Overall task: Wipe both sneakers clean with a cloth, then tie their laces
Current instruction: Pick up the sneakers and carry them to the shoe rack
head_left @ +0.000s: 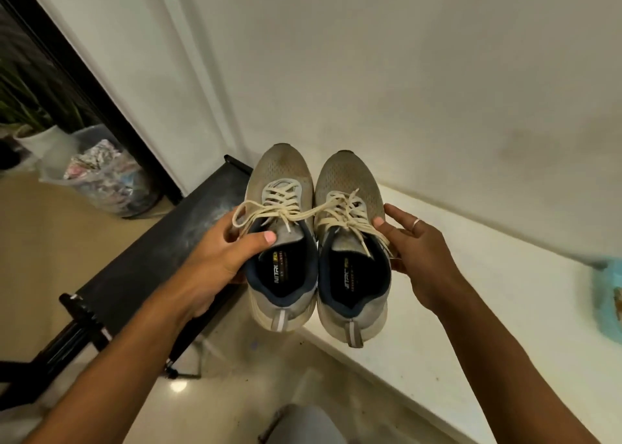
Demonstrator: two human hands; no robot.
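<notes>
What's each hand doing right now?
The left hand grips the left sneaker.
The right hand holds the right sneaker.

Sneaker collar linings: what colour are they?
Navy blue, on both the left sneaker and right sneaker; the head view shows it best.

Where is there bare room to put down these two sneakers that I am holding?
The white ledge is bare between the right sneaker and the blue cloth. The black bench beside the left sneaker is bare too. Crowded: the floor around the plastic bag.
</notes>
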